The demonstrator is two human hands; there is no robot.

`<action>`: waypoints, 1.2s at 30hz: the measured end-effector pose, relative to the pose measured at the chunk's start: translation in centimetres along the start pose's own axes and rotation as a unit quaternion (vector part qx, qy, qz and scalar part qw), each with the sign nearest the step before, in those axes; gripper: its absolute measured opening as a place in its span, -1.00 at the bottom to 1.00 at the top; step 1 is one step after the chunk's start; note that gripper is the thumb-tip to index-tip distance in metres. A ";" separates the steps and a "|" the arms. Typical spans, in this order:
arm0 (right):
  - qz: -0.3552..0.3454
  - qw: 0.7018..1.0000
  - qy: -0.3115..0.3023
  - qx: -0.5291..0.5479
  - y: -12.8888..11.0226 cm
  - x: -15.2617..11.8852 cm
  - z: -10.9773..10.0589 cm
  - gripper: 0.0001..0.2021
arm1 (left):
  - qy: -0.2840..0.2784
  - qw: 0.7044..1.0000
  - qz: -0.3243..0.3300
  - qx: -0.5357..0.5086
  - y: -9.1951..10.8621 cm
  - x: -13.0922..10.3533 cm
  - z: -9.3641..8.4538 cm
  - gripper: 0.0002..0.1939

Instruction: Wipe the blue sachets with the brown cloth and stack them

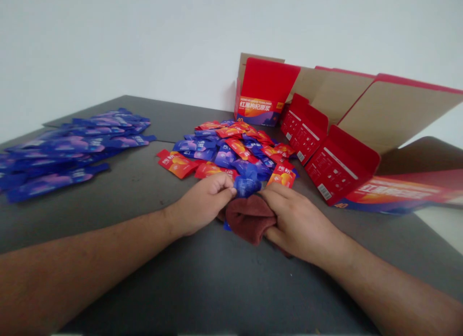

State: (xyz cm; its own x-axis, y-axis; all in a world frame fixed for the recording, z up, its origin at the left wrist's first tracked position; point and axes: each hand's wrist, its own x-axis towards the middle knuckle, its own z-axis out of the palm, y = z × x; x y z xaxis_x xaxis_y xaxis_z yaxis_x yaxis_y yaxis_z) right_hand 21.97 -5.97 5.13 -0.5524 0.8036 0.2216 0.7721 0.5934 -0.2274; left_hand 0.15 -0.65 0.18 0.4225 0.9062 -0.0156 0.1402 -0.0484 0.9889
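Observation:
Near the middle of the table, my left hand (208, 201) pinches one edge of a blue sachet (246, 185) between thumb and fingers. My right hand (294, 217) is closed round a folded brown cloth (251, 217), which lies against the near side of that sachet. Part of the sachet is hidden behind the cloth, and a small blue bit shows under it at the left. Just beyond my hands lies a mixed pile of red and blue sachets (224, 155), with a red sachet (282, 174) close to my right fingers.
A heap of long blue sachets (97, 143) lies at the left of the dark table (202, 283). At the back stands an open red box (258, 102). More open red boxes (342, 164) with raised flaps line the right side. A white wall (144, 41) rises behind.

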 end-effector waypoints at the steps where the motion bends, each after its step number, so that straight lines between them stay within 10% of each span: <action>1: 0.022 0.999 0.031 -0.004 0.1 0.0 0.0 -0.71 | -0.005 1.000 -0.011 -0.009 0.0 0.0 0.1 -0.82; 9: -0.059 0.998 -0.004 0.007 -0.1 -0.3 0.7 -0.78 | 0.027 0.988 0.076 0.130 0.7 0.0 -0.1 -0.81; 14: -0.021 0.996 0.080 -0.034 -0.5 -0.5 0.4 -0.78 | -0.018 1.000 -0.018 0.011 0.3 -0.2 0.3 -0.80; 19: -0.097 0.994 0.002 -0.044 -0.8 -0.6 0.3 -0.77 | 0.001 0.998 0.034 0.054 0.0 -0.1 0.3 -0.79; 36: -0.095 0.995 0.010 -0.039 -1.2 -0.7 0.8 -0.76 | 0.004 0.999 0.014 0.049 0.3 -0.1 0.3 -0.80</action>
State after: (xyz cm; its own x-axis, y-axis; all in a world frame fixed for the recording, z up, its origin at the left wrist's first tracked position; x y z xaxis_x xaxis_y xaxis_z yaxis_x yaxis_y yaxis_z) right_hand 21.14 -7.21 4.49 -0.6844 0.6762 0.2727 0.6772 0.7281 -0.1060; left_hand 0.46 -0.88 0.40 0.4194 0.9077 0.0132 0.2150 -0.1135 0.9700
